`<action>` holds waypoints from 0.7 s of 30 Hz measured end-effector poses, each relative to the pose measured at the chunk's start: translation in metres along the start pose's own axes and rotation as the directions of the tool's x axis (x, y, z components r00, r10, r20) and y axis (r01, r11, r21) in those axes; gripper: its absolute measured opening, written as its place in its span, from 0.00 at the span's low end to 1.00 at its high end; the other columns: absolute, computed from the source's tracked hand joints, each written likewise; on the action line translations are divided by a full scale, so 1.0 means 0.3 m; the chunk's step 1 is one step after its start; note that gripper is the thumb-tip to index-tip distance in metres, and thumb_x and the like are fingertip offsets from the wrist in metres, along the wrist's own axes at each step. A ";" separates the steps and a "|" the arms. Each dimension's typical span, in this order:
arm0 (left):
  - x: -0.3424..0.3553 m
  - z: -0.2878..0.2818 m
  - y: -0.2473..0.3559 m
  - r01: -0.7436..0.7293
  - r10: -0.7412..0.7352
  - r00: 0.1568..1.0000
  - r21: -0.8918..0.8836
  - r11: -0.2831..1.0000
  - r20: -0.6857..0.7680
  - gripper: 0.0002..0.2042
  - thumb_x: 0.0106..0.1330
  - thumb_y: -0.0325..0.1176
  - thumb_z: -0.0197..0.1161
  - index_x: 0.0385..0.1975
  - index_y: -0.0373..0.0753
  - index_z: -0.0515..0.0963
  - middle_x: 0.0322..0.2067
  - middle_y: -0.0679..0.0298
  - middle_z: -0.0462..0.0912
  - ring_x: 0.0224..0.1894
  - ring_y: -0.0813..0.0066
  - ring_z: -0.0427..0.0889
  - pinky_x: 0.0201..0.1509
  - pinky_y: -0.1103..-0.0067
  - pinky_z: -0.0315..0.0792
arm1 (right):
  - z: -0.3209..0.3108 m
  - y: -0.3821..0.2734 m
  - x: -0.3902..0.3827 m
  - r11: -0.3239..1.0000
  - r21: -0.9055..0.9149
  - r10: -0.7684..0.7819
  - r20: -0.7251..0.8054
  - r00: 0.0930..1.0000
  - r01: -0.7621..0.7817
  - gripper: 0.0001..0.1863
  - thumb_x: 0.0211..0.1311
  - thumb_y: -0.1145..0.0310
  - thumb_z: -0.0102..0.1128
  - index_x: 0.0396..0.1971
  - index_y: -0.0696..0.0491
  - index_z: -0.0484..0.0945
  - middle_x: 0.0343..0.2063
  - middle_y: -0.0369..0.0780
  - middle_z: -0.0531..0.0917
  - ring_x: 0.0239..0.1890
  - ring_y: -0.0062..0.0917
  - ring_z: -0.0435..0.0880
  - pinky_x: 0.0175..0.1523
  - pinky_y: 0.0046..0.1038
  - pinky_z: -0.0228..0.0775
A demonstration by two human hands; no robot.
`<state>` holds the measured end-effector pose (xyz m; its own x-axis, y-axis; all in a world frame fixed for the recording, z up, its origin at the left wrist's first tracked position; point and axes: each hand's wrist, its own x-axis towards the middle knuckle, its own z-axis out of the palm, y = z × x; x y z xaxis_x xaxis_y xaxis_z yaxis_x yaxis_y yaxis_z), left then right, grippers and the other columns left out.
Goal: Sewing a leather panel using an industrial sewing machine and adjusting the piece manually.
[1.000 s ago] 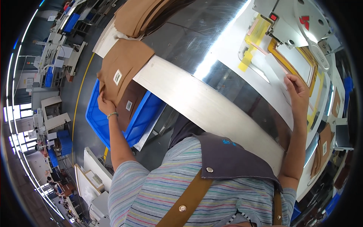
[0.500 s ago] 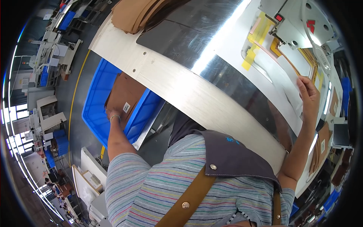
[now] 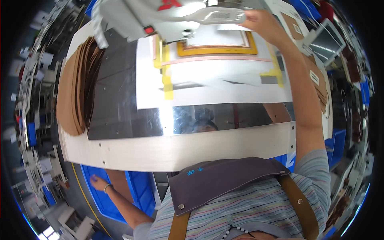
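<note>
My left hand (image 3: 98,183) is over the blue bin (image 3: 141,188) at the lower left, its fingers apart and slightly blurred, holding nothing that I can see. Inside that bin lies a brown flat piece (image 3: 117,182). My right hand (image 3: 264,26) reaches to the far side of the machine, fingers bent together at the end of a grey lamp (image 3: 216,16). A white sheet edge (image 3: 232,27) shows just below those fingers; whether they grip it or the lamp is unclear. Nearby lies a yellow-edged frame (image 3: 218,51) on a white taped template (image 3: 216,94).
A stack of brown panels (image 3: 76,88) stands on the table's left end. The white machine head (image 3: 120,18) overhangs the far side. More brown pieces with white labels (image 3: 316,78) lie at right, beside a grey screen (image 3: 326,40). The pale table edge (image 3: 188,148) runs before me.
My view has turned toward the machine. The left hand has lifted off the brown piece in the bin. My right hand has moved from the template's near side to the lamp's end.
</note>
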<state>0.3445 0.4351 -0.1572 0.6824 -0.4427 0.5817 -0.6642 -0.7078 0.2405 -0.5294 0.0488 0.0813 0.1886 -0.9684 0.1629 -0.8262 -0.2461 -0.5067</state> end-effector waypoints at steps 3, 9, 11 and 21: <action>0.164 -0.111 0.587 -0.132 0.024 0.963 -0.395 0.909 -0.268 0.19 0.80 0.39 0.61 0.58 0.30 0.82 0.56 0.49 0.87 0.57 0.55 0.87 0.62 0.66 0.81 | 0.040 -0.068 0.031 0.999 0.033 -0.014 0.076 0.997 0.011 0.20 0.67 0.61 0.73 0.51 0.60 0.85 0.38 0.40 0.91 0.39 0.23 0.87 0.49 0.29 0.77; 0.074 -0.315 1.415 -0.151 0.619 0.774 -0.909 0.390 0.137 0.17 0.83 0.30 0.54 0.63 0.27 0.79 0.63 0.54 0.83 0.64 0.67 0.81 0.72 0.72 0.71 | 0.238 0.039 0.089 0.980 0.197 -0.064 0.126 0.990 0.038 0.10 0.66 0.62 0.70 0.40 0.53 0.90 0.33 0.39 0.92 0.37 0.28 0.90 0.48 0.33 0.79; -0.025 -0.328 1.610 -0.381 0.874 0.472 -0.867 0.322 0.117 0.19 0.80 0.30 0.56 0.67 0.34 0.79 0.69 0.55 0.79 0.73 0.57 0.74 0.78 0.64 0.64 | 0.234 0.016 0.060 0.995 0.072 0.055 0.218 0.974 -0.072 0.08 0.65 0.64 0.70 0.37 0.52 0.90 0.35 0.40 0.92 0.38 0.29 0.90 0.48 0.34 0.79; -0.317 -0.256 2.057 -0.720 0.993 -0.098 -0.693 -0.024 0.067 0.32 0.79 0.55 0.54 0.74 0.40 0.72 0.80 0.44 0.58 0.81 0.36 0.53 0.83 0.52 0.49 | 0.303 -0.021 0.048 0.985 0.170 -0.022 0.177 0.984 -0.009 0.07 0.60 0.66 0.69 0.36 0.51 0.89 0.34 0.40 0.92 0.39 0.33 0.91 0.48 0.34 0.80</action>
<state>-0.1537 0.0824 -0.0045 -0.7059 -0.6963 0.1301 -0.6869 0.7177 0.1139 -0.4732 0.0328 0.0098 0.2972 -0.9546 0.0218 -0.7254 -0.2406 -0.6450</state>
